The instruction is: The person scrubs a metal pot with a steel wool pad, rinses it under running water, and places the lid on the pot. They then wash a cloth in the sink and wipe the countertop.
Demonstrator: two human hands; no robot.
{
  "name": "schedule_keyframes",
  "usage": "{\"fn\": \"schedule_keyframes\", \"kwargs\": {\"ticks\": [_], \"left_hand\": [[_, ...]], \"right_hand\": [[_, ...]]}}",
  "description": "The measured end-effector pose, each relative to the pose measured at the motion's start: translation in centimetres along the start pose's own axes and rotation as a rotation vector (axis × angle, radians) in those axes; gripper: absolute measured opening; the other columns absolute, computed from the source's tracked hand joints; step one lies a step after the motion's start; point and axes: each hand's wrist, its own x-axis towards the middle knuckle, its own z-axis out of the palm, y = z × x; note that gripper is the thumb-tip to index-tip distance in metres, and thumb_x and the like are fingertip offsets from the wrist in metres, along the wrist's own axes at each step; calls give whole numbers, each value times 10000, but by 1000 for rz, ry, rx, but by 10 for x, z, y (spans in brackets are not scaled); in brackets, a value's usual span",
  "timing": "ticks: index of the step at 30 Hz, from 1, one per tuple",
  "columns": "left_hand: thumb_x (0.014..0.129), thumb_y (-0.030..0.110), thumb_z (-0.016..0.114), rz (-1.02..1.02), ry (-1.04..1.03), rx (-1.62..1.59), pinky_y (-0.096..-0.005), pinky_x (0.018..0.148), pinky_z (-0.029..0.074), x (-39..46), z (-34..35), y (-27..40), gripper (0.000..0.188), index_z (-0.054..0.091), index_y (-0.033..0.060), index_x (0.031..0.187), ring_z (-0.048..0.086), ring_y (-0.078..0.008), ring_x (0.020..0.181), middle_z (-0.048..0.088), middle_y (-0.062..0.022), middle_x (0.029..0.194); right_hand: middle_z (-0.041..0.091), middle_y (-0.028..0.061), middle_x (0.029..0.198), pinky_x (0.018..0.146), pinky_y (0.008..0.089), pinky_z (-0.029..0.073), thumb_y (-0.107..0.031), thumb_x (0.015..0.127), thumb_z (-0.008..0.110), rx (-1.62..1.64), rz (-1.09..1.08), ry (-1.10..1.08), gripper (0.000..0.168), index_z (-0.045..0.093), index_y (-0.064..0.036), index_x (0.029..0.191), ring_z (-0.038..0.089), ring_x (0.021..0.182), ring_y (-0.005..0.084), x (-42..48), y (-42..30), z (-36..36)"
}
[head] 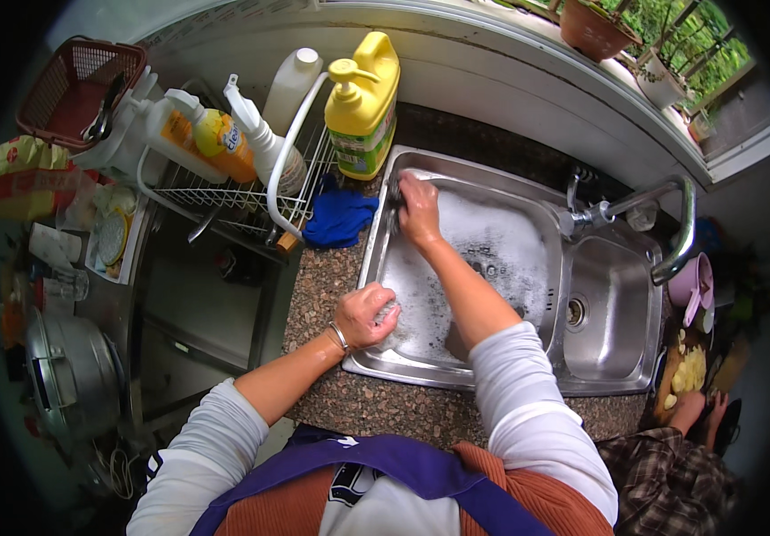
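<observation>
A double-bowl stainless steel sink lies before me, its larger left bowl full of white foam. My left hand is closed around a small greyish scrubber, which looks like a wire scouring pad, over the bowl's near left rim. At the far left corner, my right hand presses against a dark grey scrubbing pad or cloth, blurred and partly covered by the fingers. A chrome faucet arches over the smaller right bowl, where a drain shows.
Left of the sink are a yellow pump jug, a blue cloth and a white wire rack of spray bottles. At right, another person's hands are by sliced pale yellow food on a board. A pink dipper stands behind.
</observation>
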Motion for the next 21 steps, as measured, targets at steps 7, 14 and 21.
{"fn": "schedule_keyframes", "kwargs": {"ticks": [7,14,21], "left_hand": [[705,108,641,19,20,25,-341,493,449,-1,1,-1,147,542,77,809,551,-271,549,543,-88,686],[683,93,638,-13,6,42,-344,492,439,-3,2,2,163,545,67,814,547,-281,555,535,-103,685],[674,75,628,22,-10,59,-342,484,429,-2,5,-3,168,537,56,814,535,-277,542,515,-106,669]], "right_hand": [[520,82,1168,843,411,428,-3,683,533,-323,175,-220,377,579,-108,1041,484,969,345,-104,48,-95],[532,67,1118,856,399,431,25,661,525,-410,3,-66,302,614,-96,924,479,1020,321,-40,63,-140],[480,48,1180,866,389,428,-88,731,537,-788,42,33,236,582,-77,963,460,1063,292,-44,119,-156]]}}
